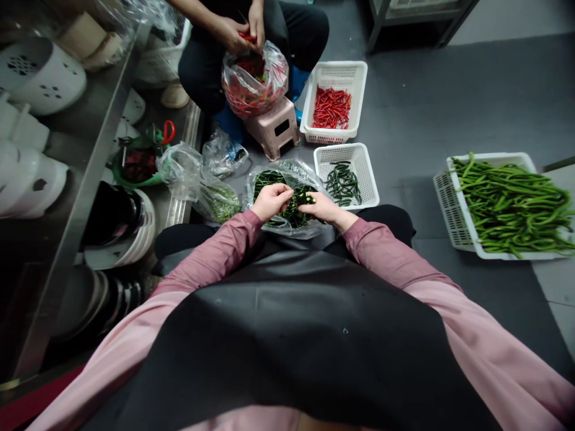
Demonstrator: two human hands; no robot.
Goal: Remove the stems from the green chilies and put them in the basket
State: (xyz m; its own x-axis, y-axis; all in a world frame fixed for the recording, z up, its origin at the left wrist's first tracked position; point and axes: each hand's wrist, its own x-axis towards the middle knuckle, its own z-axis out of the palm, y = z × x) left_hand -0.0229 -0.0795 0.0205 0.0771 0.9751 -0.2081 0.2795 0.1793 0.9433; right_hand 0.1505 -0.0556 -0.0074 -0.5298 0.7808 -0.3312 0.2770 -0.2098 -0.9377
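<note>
Both of my hands are over a clear plastic bag [305,230] of green chillies [269,178] between my knees. My left hand [272,201] has thumb and fingertips pinched together above the bag; anything between them is too small to make out. Several green chillies, their pale stem ends showing, are in the curled fingers of my right hand [321,206]. Just beyond the right hand, a white basket [369,182] holds some green chillies [344,182].
Across from me a seated person's hands [242,33] work over a bag of red chillies [251,99] on a stool [274,126]. Beside it is a basket of red chillies [332,108]. Long green beans [512,203] fill a basket at right. A metal shelf [90,173] stands left.
</note>
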